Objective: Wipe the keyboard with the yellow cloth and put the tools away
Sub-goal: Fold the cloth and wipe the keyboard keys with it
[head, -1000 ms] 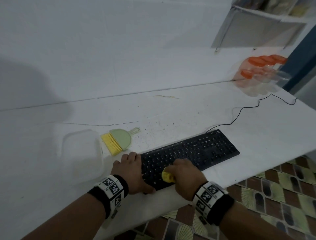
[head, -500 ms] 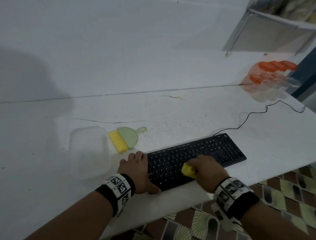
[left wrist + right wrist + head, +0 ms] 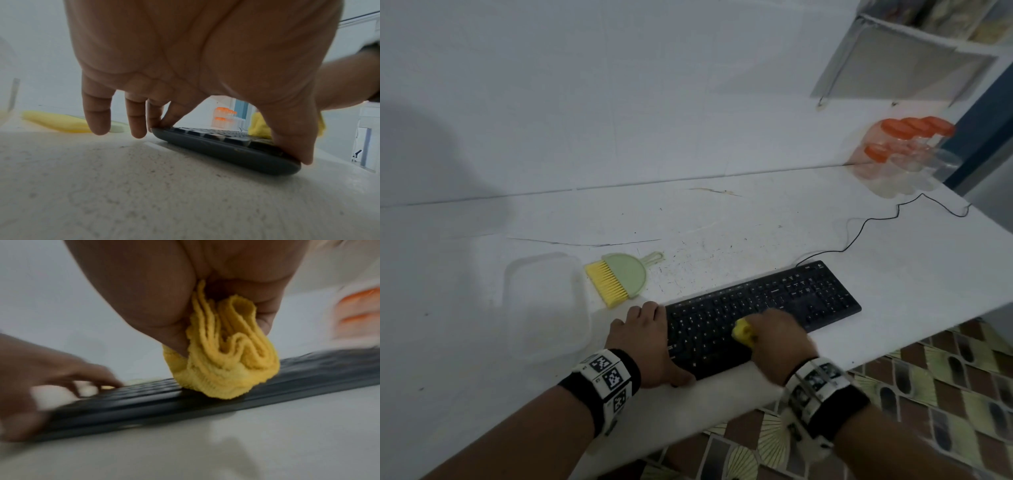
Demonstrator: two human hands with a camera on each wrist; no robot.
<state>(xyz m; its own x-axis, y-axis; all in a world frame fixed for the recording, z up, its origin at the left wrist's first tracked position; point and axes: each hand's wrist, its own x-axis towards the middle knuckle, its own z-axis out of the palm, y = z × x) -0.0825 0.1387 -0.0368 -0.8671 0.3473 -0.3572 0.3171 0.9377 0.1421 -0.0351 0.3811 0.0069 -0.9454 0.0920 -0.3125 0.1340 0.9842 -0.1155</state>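
— Where is the yellow cloth [image 3: 743, 331] right now?

— Bunched up in the right hand [image 3: 777, 337], whose fingers curl round it in a closed grip. Its folded underside presses on the black keyboard [image 3: 763, 317], about midway along the key rows; the right wrist view is smeared with blur, but the cloth [image 3: 224, 356] plainly touches the keys there.

— And the left hand [image 3: 642, 342]?

— It clamps the keyboard's left end: thumb on the near corner, forefinger on the far corner, the other fingers [image 3: 96, 113] hanging over the bench [image 3: 739, 236] just beside it. A grip on the keyboard, then, not an idle hand.

— Where does the keyboard lie?

— Flat on the white bench, near its front edge, slanted so the right end sits farther back. Its black cable [image 3: 859, 233] trails toward the right.

— Anything else on the bench?

— A small green brush with yellow bristles [image 3: 619, 278] lies just behind the left hand, and a clear plastic container [image 3: 544, 305] stands left of it (hard to make out against the white). Clear jars with orange lids [image 3: 907, 147] cluster at the far right corner.
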